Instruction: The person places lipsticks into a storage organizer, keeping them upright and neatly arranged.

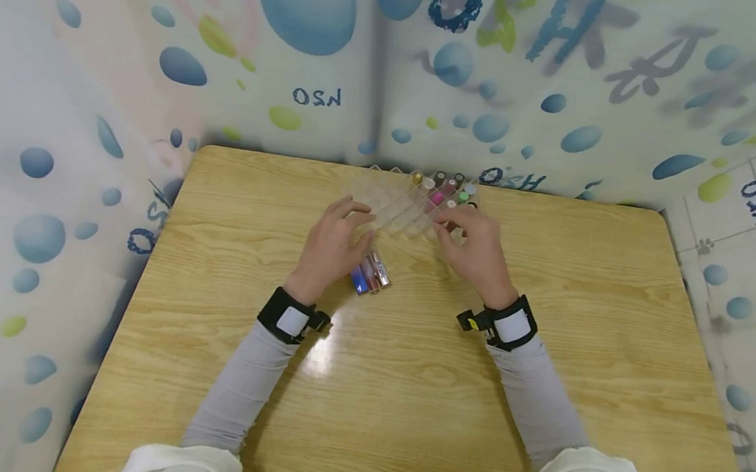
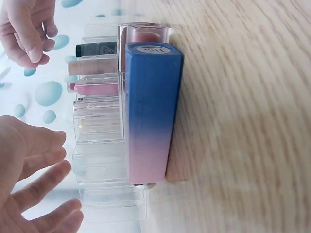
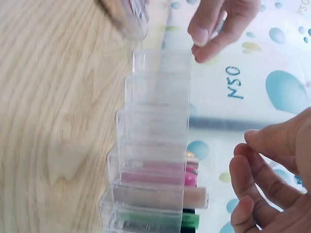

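Note:
A clear plastic lipstick organizer [image 1: 387, 204] with diamond-shaped compartments stands at the table's back edge. Several lipstick tubes fill its right part, among them a pink tube [image 2: 97, 87] and a green-capped tube [image 3: 189, 221]. My left hand [image 1: 331, 247] hovers by the organizer's left front, fingers spread and holding nothing. Over the filled right end is my right hand [image 1: 476, 250], its fingers loosely bent; the right wrist view shows nothing between them. On the table below my left hand lie a blue-to-pink lipstick tube [image 2: 153, 107] and other tubes [image 1: 379, 269] side by side.
The wooden table [image 1: 394, 383] meets a patterned backdrop [image 1: 376, 68] along its back edge, just behind the organizer. More backdrop covers the left and right sides. Each wrist carries a black strap with a small camera.

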Motion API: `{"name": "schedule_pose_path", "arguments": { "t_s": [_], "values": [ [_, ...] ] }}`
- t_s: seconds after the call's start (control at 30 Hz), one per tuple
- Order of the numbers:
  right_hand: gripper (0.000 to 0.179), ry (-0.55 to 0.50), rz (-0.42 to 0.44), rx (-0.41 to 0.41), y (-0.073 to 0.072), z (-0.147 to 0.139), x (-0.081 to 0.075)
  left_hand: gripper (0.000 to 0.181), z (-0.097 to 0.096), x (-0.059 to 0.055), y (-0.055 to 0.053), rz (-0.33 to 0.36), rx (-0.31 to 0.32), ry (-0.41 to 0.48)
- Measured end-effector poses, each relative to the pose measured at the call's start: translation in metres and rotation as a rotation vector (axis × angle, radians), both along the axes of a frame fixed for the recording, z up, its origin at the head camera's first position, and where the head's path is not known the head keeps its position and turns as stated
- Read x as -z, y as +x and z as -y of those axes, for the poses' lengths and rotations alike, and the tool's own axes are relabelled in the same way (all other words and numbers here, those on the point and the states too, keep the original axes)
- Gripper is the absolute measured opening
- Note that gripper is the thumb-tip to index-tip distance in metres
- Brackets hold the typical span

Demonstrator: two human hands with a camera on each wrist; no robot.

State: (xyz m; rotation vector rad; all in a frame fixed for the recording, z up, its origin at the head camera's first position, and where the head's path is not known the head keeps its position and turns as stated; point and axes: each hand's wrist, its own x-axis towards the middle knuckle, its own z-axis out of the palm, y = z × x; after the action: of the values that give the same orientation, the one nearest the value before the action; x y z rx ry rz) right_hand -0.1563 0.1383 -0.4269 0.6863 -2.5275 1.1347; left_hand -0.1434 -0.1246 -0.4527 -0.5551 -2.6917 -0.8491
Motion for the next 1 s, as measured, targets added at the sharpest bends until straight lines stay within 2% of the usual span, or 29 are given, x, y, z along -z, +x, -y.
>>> {"name": "schedule_pose_path", "arguments": {
  "t_s": [0.2,0.33,0.5,0.7,0.8,1.0],
  "values": [
    [0.012,0.033,0.021,-0.049,0.016,0.015,0.004,0.018,0.002,-0.004,0.0,-0.115,0.001,0.062],
    [0.019,0.075,0.149,-0.094,0.021,0.026,0.009,0.014,0.003,-0.007,0.002,-0.132,0.01,0.081],
    [0.031,0.18,0.305,-0.162,0.024,0.04,0.019,0.014,0.003,-0.009,0.003,-0.117,0.027,0.063],
    [0.046,0.227,0.408,-0.198,0.027,0.054,0.031,0.014,0.005,-0.011,0.003,-0.088,0.031,0.044],
    [0.047,0.229,0.426,-0.192,0.03,0.058,0.036,0.014,0.004,-0.011,0.003,-0.058,0.035,0.033],
    [0.031,0.22,0.404,-0.186,0.032,0.058,0.039,0.017,0.003,-0.013,0.005,0.013,0.041,0.017]
  ]
}}
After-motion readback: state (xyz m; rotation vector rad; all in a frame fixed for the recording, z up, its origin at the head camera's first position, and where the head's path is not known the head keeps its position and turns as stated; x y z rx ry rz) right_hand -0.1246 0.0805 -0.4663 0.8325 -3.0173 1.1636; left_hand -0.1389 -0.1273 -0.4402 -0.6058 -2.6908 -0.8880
